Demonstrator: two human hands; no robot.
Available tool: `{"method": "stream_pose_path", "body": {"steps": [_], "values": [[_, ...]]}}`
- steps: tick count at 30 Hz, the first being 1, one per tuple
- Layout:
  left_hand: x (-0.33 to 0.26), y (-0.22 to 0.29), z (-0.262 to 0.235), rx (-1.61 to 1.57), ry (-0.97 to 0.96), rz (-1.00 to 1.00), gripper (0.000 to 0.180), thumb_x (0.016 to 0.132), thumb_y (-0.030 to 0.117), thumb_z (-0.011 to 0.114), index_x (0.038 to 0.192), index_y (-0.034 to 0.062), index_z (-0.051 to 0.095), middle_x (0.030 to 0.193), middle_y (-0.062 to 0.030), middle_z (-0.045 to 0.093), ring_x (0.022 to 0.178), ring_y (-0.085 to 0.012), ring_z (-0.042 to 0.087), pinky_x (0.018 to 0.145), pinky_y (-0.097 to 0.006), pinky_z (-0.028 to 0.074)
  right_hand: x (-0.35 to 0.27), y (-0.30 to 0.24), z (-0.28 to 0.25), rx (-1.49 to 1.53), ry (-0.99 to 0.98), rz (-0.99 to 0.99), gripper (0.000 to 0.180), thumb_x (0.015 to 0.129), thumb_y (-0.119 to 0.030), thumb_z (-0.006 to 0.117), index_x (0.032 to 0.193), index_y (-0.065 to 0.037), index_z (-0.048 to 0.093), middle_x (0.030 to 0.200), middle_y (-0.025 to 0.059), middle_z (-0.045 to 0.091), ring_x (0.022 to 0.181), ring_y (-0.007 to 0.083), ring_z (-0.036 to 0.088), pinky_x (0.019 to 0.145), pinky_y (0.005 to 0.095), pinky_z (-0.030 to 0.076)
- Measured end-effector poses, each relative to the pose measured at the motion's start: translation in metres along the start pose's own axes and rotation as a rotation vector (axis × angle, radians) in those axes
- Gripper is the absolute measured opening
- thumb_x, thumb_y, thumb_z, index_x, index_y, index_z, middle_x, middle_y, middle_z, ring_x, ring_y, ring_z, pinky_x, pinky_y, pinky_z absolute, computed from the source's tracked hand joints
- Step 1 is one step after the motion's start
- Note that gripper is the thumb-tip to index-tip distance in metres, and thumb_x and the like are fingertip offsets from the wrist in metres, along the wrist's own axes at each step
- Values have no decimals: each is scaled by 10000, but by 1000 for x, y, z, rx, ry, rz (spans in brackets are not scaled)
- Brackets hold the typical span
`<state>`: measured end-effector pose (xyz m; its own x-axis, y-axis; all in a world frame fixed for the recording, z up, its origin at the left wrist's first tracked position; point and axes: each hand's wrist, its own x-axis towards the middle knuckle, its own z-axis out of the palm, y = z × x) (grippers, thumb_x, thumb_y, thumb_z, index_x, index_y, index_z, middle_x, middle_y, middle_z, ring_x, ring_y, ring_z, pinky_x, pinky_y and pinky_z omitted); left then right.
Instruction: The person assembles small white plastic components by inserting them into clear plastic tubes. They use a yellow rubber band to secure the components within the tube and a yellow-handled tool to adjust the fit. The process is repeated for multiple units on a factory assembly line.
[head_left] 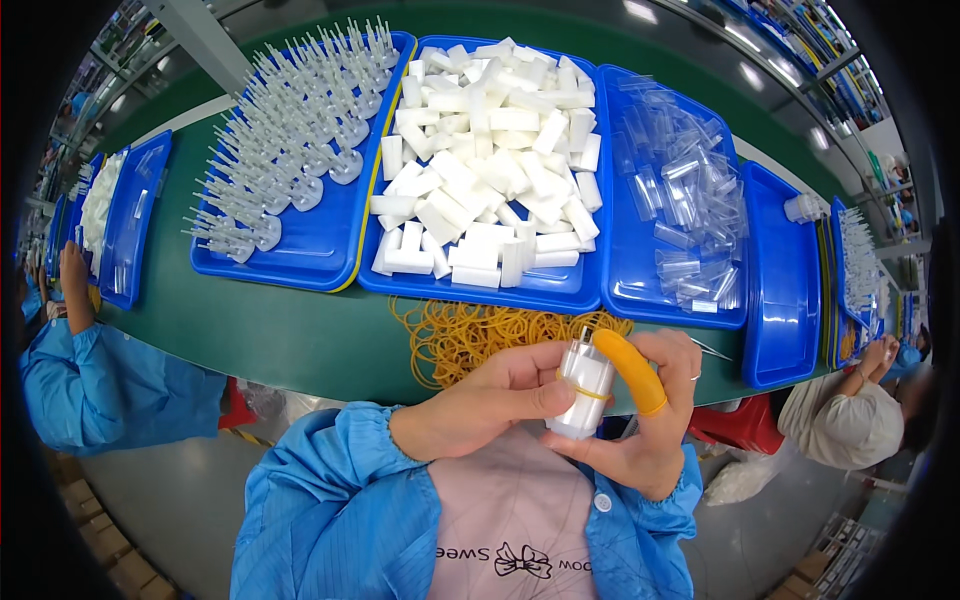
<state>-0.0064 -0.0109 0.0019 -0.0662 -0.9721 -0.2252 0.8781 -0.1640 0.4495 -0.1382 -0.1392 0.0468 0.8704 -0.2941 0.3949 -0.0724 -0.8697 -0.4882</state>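
Clear tube piece (590, 372) is up by the pink shirt (515, 490), left grip (495, 397) pinching its side, right grip (652, 425) spanning its ends, and it looks light, stiff, kinda slick, so I'd hold it around the rubber band (592, 392).

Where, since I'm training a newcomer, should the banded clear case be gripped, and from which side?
The clear case is probably best held by its two long sides, from left and right: it's elongated, a narrow tip juts from its upper end, and a yellow rubber band rings its middle.
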Motion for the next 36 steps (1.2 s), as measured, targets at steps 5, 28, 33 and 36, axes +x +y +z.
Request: {"method": "stream_pose_path", "body": {"steps": [5,28,33,36], "values": [[2,-7,-2,139,37,91,550,913,276,600,1350,40,366,1172,-31,547,1056,-91,528,900,-249,426,-1,0,3,-53,-44,-9,699,542,-428,822,1086,-35,626,1047,94,478,949,299,451,841,443,344],[1,-3,3,50,31,110,512,925,248,578,1343,24,383,1210,-55,528,1121,-129,506,961,-271,389,-9,8,9,391,42,71,878,521,-419,866,1232,-25,535,1144,106,452,960,260,461,832,395,384],[-11,3,5,248,-6,103,624,871,175,640,1389,43,319,1296,-94,474,1189,-156,459,998,-310,357,-17,30,-3,738,-9,203,999,526,-418,880,1331,-16,446,1221,115,411,976,207,479,824,325,417],[-1,-1,4,378,-32,63,803,784,133,738,1412,55,245,1308,-119,466,1196,-183,456,997,-333,358,-18,28,-11,743,-182,190,717,588,-311,865,1187,-41,578,1132,107,502,946,222,521,810,321,437]]}}
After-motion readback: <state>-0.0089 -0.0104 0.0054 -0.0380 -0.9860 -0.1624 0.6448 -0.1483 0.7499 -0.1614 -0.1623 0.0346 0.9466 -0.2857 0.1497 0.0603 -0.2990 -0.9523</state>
